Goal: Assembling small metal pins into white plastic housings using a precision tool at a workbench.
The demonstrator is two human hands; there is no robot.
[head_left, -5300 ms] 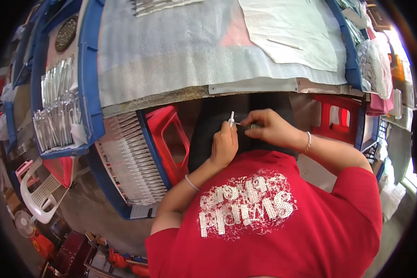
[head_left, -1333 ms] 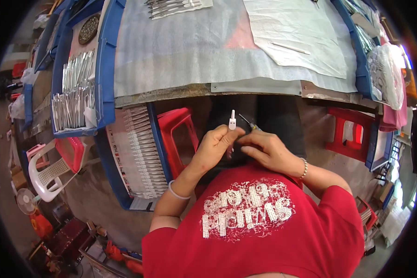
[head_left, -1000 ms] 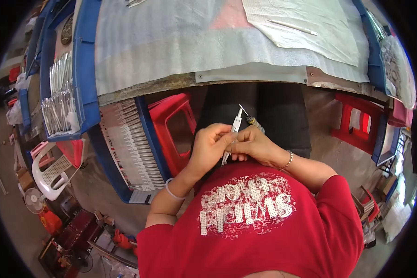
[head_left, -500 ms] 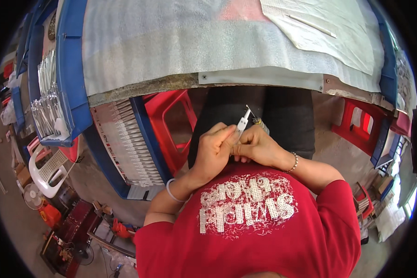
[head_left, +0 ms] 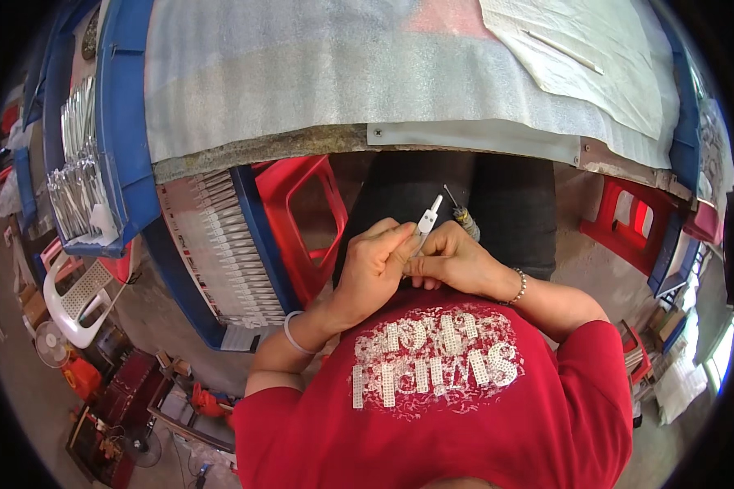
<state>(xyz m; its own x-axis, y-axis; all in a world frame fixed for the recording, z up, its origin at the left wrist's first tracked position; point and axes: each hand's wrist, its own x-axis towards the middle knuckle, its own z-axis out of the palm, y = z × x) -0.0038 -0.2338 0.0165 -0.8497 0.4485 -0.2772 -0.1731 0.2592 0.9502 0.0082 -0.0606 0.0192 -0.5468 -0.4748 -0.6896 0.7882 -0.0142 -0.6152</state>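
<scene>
Over my lap, my left hand [head_left: 373,265] is closed on a small white flat piece [head_left: 427,220] with a narrow pointed end and two dark dots. Its lower part is hidden by my fingers. Close beside it, my right hand [head_left: 455,259] is closed round a pen-like tool [head_left: 465,218], wrapped in yellowish and grey material, with a thin metal tip pointing up and left. That tip stands just to the right of the white piece's end, apart from it. The fingers of both hands meet below the piece.
A worktable [head_left: 302,81] covered in pale foam sheet is ahead, with a white cloth [head_left: 579,57] and a thin white stick [head_left: 564,50] on it. Blue trays of silvery pieces [head_left: 81,196] stand left. Red stools [head_left: 302,212] flank my legs under the table edge.
The thin tip of the tool has moved from the white piece's end out to its right. Both hands stay in nearly the same place, and the view has shifted slightly.
</scene>
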